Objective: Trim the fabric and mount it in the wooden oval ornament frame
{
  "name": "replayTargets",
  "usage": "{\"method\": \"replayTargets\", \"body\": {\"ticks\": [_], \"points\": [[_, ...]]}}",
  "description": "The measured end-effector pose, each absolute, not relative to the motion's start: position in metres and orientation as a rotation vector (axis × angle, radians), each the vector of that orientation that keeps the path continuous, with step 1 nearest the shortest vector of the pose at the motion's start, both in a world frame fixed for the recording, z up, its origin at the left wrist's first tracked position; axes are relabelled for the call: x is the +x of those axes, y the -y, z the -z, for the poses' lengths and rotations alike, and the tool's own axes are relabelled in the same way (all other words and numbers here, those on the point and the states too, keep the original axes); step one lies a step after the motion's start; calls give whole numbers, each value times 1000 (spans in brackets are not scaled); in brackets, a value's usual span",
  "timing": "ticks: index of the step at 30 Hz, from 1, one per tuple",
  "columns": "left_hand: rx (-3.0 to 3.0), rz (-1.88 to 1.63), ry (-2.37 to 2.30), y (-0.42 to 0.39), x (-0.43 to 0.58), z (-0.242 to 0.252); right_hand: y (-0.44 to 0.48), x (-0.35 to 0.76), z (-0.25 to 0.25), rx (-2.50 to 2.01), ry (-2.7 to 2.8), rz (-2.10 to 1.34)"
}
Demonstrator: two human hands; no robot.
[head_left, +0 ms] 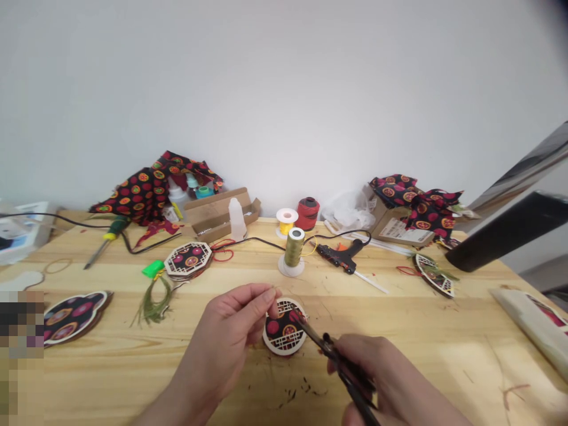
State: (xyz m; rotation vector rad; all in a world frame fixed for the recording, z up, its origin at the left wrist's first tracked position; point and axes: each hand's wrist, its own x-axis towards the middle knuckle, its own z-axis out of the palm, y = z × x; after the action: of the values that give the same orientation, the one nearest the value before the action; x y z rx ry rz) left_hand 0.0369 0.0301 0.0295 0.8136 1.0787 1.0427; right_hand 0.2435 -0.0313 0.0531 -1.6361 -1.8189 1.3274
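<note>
On the table in front of me lies a round ornament (286,342), a pale wooden lattice frame over dark patterned fabric. My left hand (235,322) is over its left edge, thumb and fingertips pinched together. Whatever is between those fingertips is too small to make out. In my right hand (377,370) is a pair of black scissors (331,350), their blades pointing up and left over the ornament, close to the left fingertips. Just behind the ornament stands a spool of olive thread (293,248). Small dark scraps (290,393) are scattered below it.
A black glue gun (341,255) and a red thread spool (307,214) are toward the back. To the left lie an octagonal ornament (189,260), a green tassel (155,299) and a screwdriver (106,239). A fan-shaped ornament (433,276) and a black cylinder (506,231) are right.
</note>
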Motion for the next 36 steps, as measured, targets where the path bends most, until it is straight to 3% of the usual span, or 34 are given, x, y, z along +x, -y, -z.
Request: {"method": "replayTargets", "body": {"ticks": [7, 36], "points": [[927, -1009, -1139, -24, 38, -34, 14, 229, -53, -1593, 1708, -1589], [900, -987, -1134, -21, 46, -33, 9, 224, -43, -1489, 1643, -1483]]}}
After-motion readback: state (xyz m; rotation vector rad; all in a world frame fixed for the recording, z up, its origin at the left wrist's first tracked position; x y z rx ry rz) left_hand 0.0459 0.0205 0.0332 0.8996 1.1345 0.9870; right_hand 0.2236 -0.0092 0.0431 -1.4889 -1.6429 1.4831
